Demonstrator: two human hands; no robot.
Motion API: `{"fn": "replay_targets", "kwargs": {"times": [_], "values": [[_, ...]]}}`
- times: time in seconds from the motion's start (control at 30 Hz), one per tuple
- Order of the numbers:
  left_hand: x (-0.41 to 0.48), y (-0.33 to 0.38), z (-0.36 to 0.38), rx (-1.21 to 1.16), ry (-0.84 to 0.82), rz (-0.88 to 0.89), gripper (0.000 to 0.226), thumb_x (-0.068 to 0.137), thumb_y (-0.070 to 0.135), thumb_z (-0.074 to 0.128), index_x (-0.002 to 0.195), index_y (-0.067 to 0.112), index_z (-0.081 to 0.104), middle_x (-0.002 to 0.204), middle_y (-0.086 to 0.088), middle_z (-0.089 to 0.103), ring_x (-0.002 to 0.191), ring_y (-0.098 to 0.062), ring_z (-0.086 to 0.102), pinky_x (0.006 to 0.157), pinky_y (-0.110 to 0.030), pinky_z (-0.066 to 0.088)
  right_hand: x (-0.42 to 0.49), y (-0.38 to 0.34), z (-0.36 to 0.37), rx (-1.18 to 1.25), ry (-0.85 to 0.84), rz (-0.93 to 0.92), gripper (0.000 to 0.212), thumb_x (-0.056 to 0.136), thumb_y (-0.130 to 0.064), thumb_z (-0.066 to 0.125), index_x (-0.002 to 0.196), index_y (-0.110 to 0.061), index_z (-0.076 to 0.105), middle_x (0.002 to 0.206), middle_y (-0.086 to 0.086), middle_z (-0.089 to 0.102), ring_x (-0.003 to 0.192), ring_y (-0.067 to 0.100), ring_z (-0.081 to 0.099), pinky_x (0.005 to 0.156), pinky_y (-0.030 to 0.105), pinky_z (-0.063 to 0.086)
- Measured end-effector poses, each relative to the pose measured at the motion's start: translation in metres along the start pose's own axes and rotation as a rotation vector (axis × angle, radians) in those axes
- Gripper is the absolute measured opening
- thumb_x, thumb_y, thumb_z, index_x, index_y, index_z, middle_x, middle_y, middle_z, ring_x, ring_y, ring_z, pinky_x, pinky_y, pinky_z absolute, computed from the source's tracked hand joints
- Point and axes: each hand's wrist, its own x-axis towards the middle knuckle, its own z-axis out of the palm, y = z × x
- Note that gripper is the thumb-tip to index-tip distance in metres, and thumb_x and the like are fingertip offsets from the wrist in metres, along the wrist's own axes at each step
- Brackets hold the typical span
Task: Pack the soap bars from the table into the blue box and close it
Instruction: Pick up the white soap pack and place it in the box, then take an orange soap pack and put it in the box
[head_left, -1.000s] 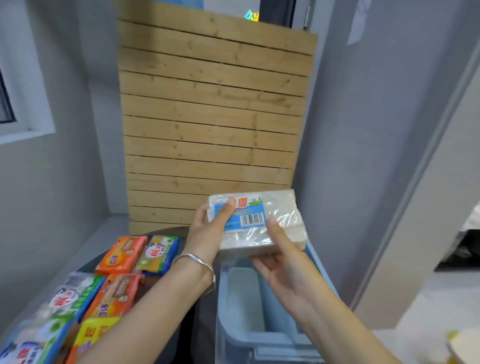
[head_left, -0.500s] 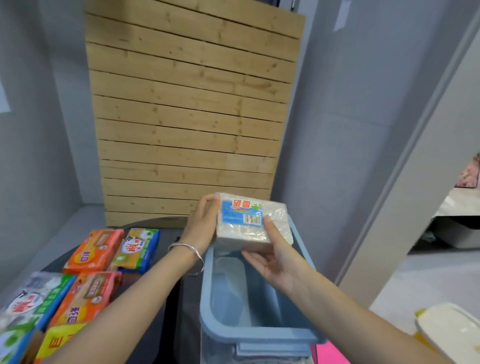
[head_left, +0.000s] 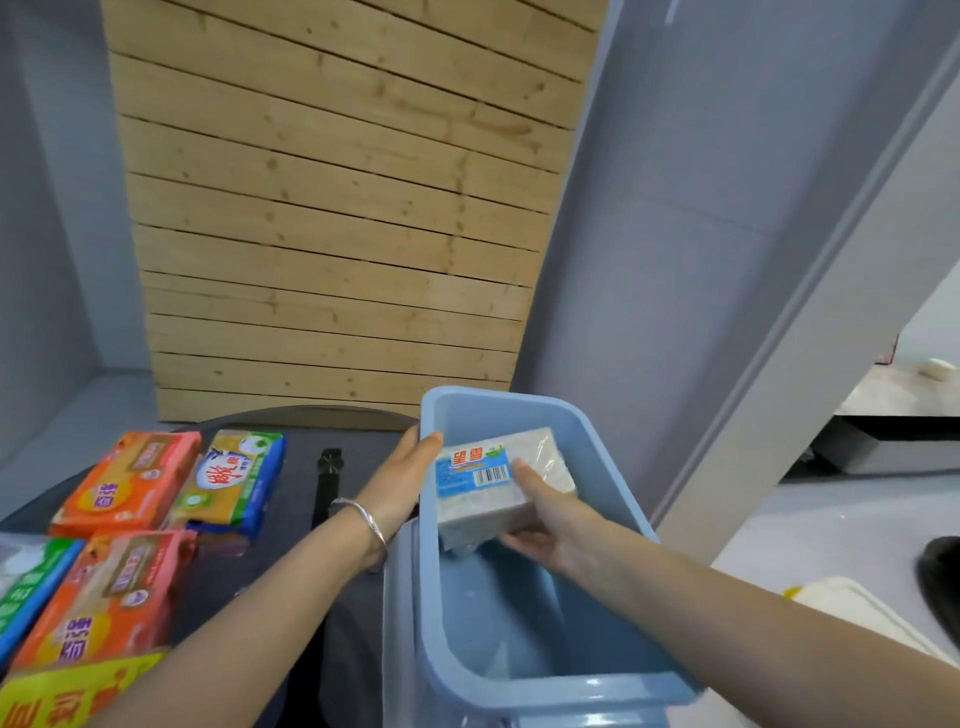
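Note:
A white soap pack (head_left: 485, 486) with a blue label and barcode sits tilted inside the open blue box (head_left: 613, 499), below its rim. My right hand (head_left: 550, 519) grips the pack's right side from within the box. My left hand (head_left: 402, 480) rests on the box's left rim, its thumb touching the pack's left edge. Several wrapped soap bars lie on the dark table (head_left: 301, 483) at the left: an orange pack (head_left: 127, 483), a yellow-and-blue pack (head_left: 236, 480) and another orange pack (head_left: 101, 597). The box floor near me is bare.
A wooden slat panel (head_left: 337, 208) leans against the grey wall behind the table. A black strap (head_left: 328, 483) lies on the table beside my left wrist. A white lid-like object (head_left: 862, 618) lies low at the right.
Both hands have lowered the white soap pack from above the box down inside it. My view has tilted down and shifted right.

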Motion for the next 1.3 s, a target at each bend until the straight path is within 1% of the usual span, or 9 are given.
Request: {"fn": "replay_targets", "kwargs": {"times": [0.3, 0.5, 0.6, 0.7, 0.87, 1.0, 1.1, 1.2, 1.3], "values": [[0.007, -0.010, -0.008, 0.015, -0.030, 0.020, 0.025, 0.096, 0.030, 0.039, 0.120, 0.032, 0.046, 0.092, 0.012, 0.064, 0.060, 0.010, 0.064, 0.046, -0.003, 0.044, 0.034, 0.029, -0.001, -0.104, 0.030, 0.059, 0.035, 0.085, -0.040, 0.065, 0.109, -0.017, 0.056, 0.097, 0.005, 0.068, 0.078, 0.020, 0.067, 0.052, 0.026, 0.057], [0.006, -0.009, -0.011, 0.030, -0.031, 0.006, 0.027, 0.096, 0.032, 0.038, 0.122, 0.035, 0.045, 0.093, 0.015, 0.063, 0.066, 0.008, 0.063, 0.046, -0.001, 0.043, 0.032, 0.029, -0.004, -0.466, -0.010, 0.295, 0.076, 0.080, -0.076, 0.036, 0.094, -0.003, 0.056, 0.074, 0.013, 0.064, 0.056, 0.021, 0.063, 0.038, 0.019, 0.043], [0.005, -0.010, -0.011, 0.039, -0.033, 0.012, 0.024, 0.096, 0.032, 0.038, 0.119, 0.037, 0.044, 0.093, 0.015, 0.064, 0.062, 0.010, 0.064, 0.047, -0.002, 0.044, 0.033, 0.024, -0.006, -0.649, -0.022, 0.345, 0.088, 0.076, -0.082, 0.024, 0.109, -0.004, 0.048, 0.074, 0.015, 0.064, 0.041, 0.018, 0.061, 0.038, 0.015, 0.036], [0.005, -0.010, -0.011, 0.039, -0.020, 0.001, 0.021, 0.096, 0.032, 0.038, 0.115, 0.037, 0.044, 0.094, 0.013, 0.064, 0.075, 0.002, 0.063, 0.050, -0.003, 0.046, 0.033, 0.021, -0.007, -0.832, -0.031, 0.361, 0.101, 0.072, -0.086, 0.015, 0.128, -0.006, 0.038, 0.075, 0.019, 0.063, 0.052, 0.023, 0.060, 0.041, 0.019, 0.040], [0.001, -0.008, -0.010, 0.092, -0.014, -0.007, 0.021, 0.095, 0.038, 0.037, 0.115, 0.041, 0.043, 0.095, 0.014, 0.065, 0.073, 0.006, 0.064, 0.052, -0.006, 0.047, 0.030, 0.020, -0.003, -0.943, -0.067, 0.371, 0.112, 0.071, -0.087, 0.006, 0.141, 0.000, 0.024, 0.120, 0.026, 0.063, 0.059, 0.027, 0.059, 0.045, 0.023, 0.046], [-0.007, 0.002, -0.007, 0.151, 0.033, 0.009, 0.030, 0.095, 0.041, 0.038, 0.123, 0.035, 0.045, 0.092, 0.020, 0.060, 0.072, 0.009, 0.062, 0.056, -0.007, 0.046, 0.015, 0.013, -0.001, -1.138, -0.103, 0.375, 0.113, 0.077, -0.081, 0.000, 0.142, 0.009, 0.023, 0.127, 0.028, 0.059, 0.067, 0.030, 0.063, 0.054, 0.029, 0.048], [-0.022, 0.014, -0.012, 0.289, 0.092, -0.008, 0.047, 0.094, 0.046, 0.037, 0.136, 0.024, 0.040, 0.107, 0.015, 0.059, 0.091, -0.001, 0.055, 0.078, -0.022, 0.044, -0.013, 0.000, 0.001, -1.415, -0.096, 0.169, 0.103, 0.083, -0.075, 0.004, 0.137, 0.008, 0.033, 0.117, 0.028, 0.065, 0.084, 0.038, 0.067, 0.066, 0.032, 0.052], [-0.054, 0.030, -0.033, 0.415, 0.099, -0.011, 0.049, 0.092, 0.045, 0.040, 0.136, 0.022, 0.041, 0.136, 0.003, 0.049, 0.119, -0.015, 0.050, 0.105, -0.033, 0.038, -0.052, -0.018, 0.005, -1.539, -0.053, -0.421, 0.069, 0.089, -0.067, 0.015, 0.099, -0.012, 0.056, 0.092, 0.011, 0.067, 0.077, 0.029, 0.059, 0.070, 0.034, 0.046], [-0.096, 0.041, -0.068, 0.440, 0.182, 0.100, 0.036, 0.092, 0.037, 0.045, 0.126, 0.026, 0.050, 0.122, 0.007, 0.056, 0.105, -0.001, 0.053, 0.089, -0.013, 0.041, -0.097, -0.024, 0.020, -1.299, -0.141, -0.846, 0.045, 0.092, -0.061, 0.027, 0.069, -0.025, 0.043, 0.066, -0.008, 0.053, 0.072, 0.017, 0.054, 0.066, 0.032, 0.040]]}}
